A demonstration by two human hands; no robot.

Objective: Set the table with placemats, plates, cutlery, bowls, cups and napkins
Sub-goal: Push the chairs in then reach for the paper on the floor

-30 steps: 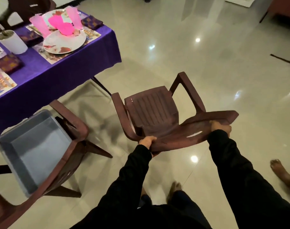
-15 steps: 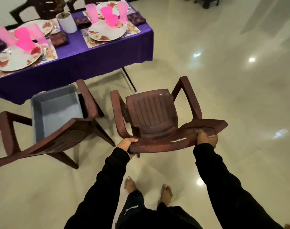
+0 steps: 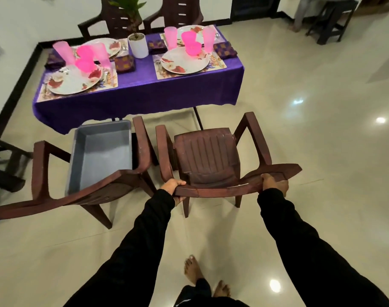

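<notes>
Both hands hold the top edge of a brown plastic chair in the middle of the frame: the left hand has its grip closed around the backrest's left end, fingers curled over the top, and the right hand has its grip closed around the right end, fingers wrapped under the rim. The chair's seat faces the table in the upper left of the frame, which is covered in a purple cloth. Just left of the held chair stands a second brown chair with a grey tub resting on its seat. On the table lie floral placemats with flowered plates on them: one plate at the near left, another plate at the near right, and two more on the far side. Pink cups and pink bowls stand on or beside the plates, and dark patterned napkins lie beside the mats. A white plant pot stands at the table's centre. Two more chairs stand behind the table. Bare feet show on the glossy floor at the bottom.
</notes>
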